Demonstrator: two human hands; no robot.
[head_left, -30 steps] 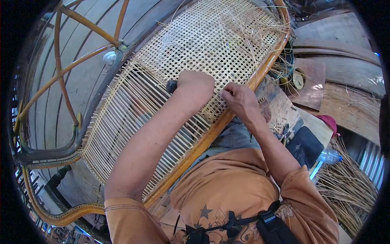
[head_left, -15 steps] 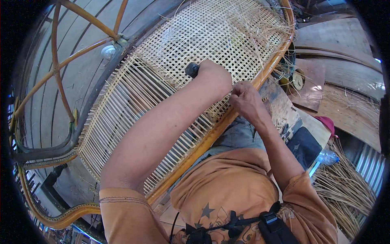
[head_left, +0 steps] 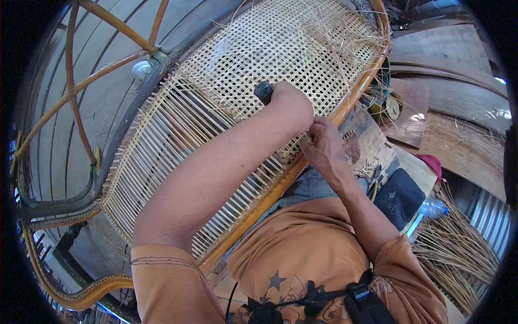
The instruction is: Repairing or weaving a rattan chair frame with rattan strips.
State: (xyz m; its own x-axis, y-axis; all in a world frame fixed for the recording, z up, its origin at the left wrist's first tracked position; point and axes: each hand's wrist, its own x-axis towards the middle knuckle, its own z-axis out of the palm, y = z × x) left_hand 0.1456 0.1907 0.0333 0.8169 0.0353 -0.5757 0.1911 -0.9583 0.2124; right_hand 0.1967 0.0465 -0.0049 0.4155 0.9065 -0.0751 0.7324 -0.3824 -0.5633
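Observation:
My left hand (head_left: 290,101) is closed around a tool with a thick black handle (head_left: 263,92); its far end is hidden behind the hand. It rests over the woven cane seat (head_left: 280,46), near the line where the open-mesh weave meets bare parallel strands (head_left: 162,156). Close against it, my right hand (head_left: 325,141) has its fingers bent together at the inner edge of the varnished rattan rim (head_left: 264,200). What those fingers pinch, if anything, cannot be made out.
Loose cane ends (head_left: 345,40) straggle over the far right of the weave. Crossed rattan poles (head_left: 73,94) rise at the left. At the right lie wooden boards (head_left: 448,92), a dark flat pad (head_left: 399,197), a plastic bottle (head_left: 433,207) and a bundle of cane (head_left: 458,243).
My left hand and the black-handled tool have shifted slightly right. My right hand has drawn a little nearer to me and turned, its fingers still bent together by the rim.

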